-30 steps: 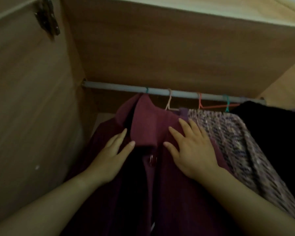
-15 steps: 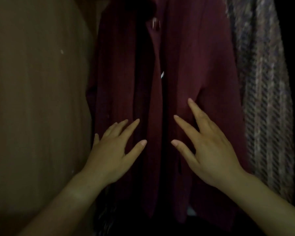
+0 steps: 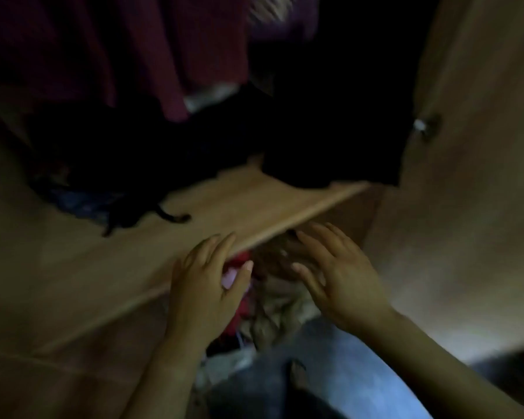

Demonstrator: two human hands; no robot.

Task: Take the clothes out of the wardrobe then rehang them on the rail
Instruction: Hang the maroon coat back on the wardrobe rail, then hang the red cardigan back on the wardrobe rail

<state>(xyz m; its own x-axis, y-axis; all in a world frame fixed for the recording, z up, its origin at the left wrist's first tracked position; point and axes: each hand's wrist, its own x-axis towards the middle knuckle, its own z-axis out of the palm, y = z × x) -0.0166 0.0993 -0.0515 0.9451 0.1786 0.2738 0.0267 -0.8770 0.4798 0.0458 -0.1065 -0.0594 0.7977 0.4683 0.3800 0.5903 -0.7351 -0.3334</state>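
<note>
The view is dim and blurred, looking down inside the wardrobe. The maroon garment (image 3: 152,55) hangs at the top left, only its lower hem showing; black clothes (image 3: 339,116) hang to its right. Below a wooden shelf (image 3: 254,201) lies a heap of clothes (image 3: 273,309), with red, pink and beige pieces. My left hand (image 3: 206,285) and my right hand (image 3: 336,273) hover with spread fingers just over that heap, at the shelf's front edge. Neither hand holds anything. The rail is out of view.
A dark bundle with a blue patterned piece (image 3: 103,195) lies on the shelf's left part. The open wardrobe door (image 3: 466,176) with a metal hinge (image 3: 425,125) stands at the right. A bare foot (image 3: 297,373) on the bluish floor (image 3: 360,373) shows below.
My gaze dropped from the rail down the maroon garment to the shelf and the heap below. Both hands left the maroon garment and came down, still spread, over the heap.
</note>
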